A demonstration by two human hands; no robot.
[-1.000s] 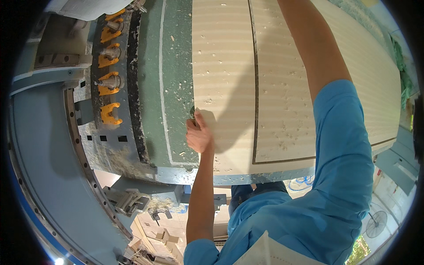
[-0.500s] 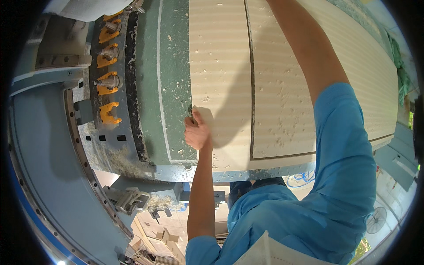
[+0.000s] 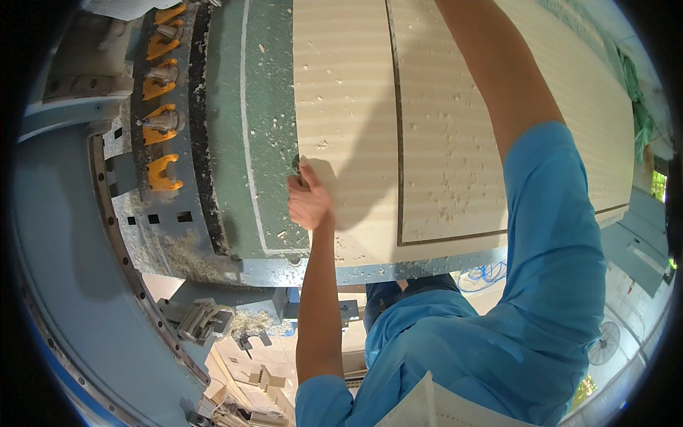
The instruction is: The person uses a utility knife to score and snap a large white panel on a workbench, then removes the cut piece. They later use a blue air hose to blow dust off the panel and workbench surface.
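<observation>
A wide pale board (image 3: 348, 78) with a dark groove (image 3: 400, 142) cut into it lies on the green machine bed (image 3: 270, 78). My left hand (image 3: 311, 201) is closed round the board's left edge near the front corner, its thumb lying along the top and pointing away. What its fingertips touch is hidden. My right forearm (image 3: 491, 64) reaches far across the board and leaves the view at the top, so the right hand does not show.
Orange tool forks (image 3: 163, 172), several holding metal tool holders, line the bed's left side. Wood chips litter the board and bed. A grey machine beam (image 3: 64, 213) with a rail stands at left. Below the metal front edge (image 3: 398, 270) are a clamp-like metal part (image 3: 203, 320) and blue hose (image 3: 484, 276).
The whole view has shifted a little. My left hand keeps its hold, and the board with it seems to have slid slightly away from me over the bed.
</observation>
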